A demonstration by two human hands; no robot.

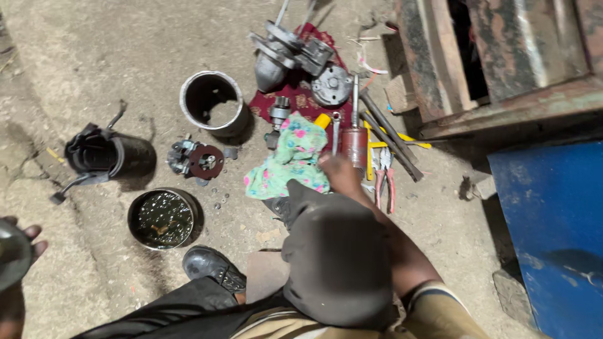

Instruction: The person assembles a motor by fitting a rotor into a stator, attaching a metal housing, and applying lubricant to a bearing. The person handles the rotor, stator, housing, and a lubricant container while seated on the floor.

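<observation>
At the left edge my left hand holds a round dark grey part from beneath, with the fingertips showing past its rim. No part of my right hand shows. In front of me a co-worker in a grey cap crouches, and the co-worker's hand reaches to the edge of a floral cloth beside a reddish cylindrical motor part. Nearest my hand on the dirt are a round tin of dark oily liquid and a black cylindrical housing.
An empty metal cylinder shell, a red-disc brush plate and motor castings on a red cloth lie ahead. Steel rods and red-handled pliers lie right of them. A rusty frame and blue panel close off the right. A black shoe is near.
</observation>
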